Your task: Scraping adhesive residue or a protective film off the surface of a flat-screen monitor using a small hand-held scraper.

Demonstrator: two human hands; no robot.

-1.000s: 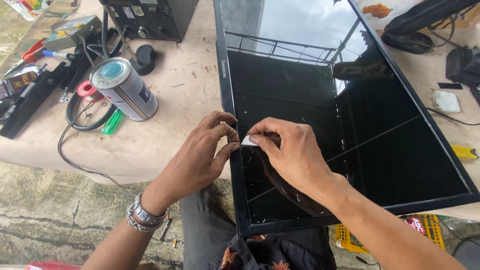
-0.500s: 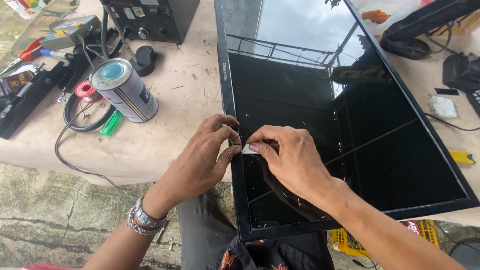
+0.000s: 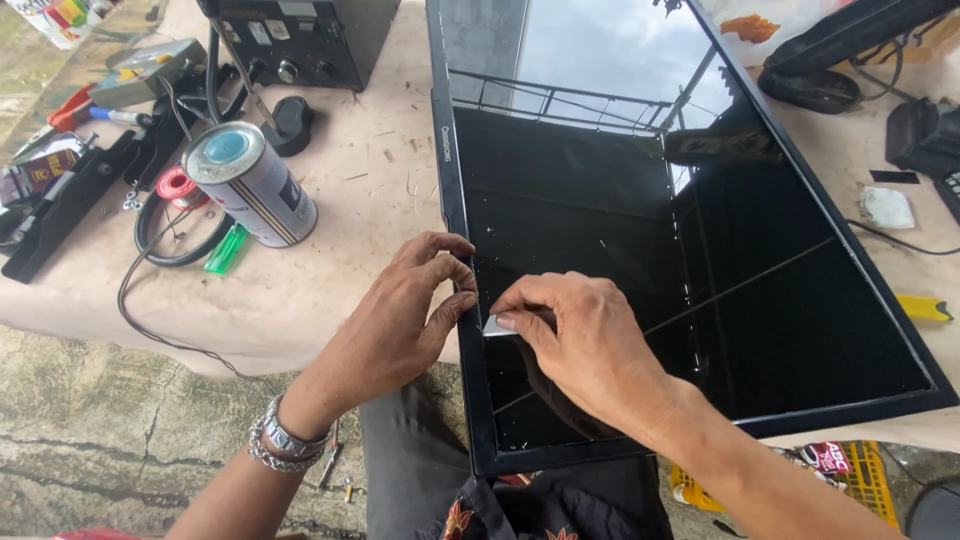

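Observation:
A flat black screen panel [image 3: 700, 300] lies face up on the table, and its glass reflects sky and a railing. My right hand [image 3: 580, 340] rests on the glass near the left frame and pinches a small thin metal blade [image 3: 497, 326] flat against the screen. My left hand [image 3: 405, 315] is beside it, its fingertips curled on the screen's left bezel [image 3: 455, 215]. The two hands almost touch. Bracelets circle my left wrist.
A tin can [image 3: 250, 182] lies on its side left of the screen, by a coiled black cable [image 3: 165, 240] and a green lighter [image 3: 226, 250]. A black box unit [image 3: 300, 40] stands at the back. Tools lie far left, a yellow cutter [image 3: 925, 307] far right.
The hands stay where they were at the screen's left edge. The view has shifted slightly. My right hand's fingers have pressed the blade a little lower on the glass.

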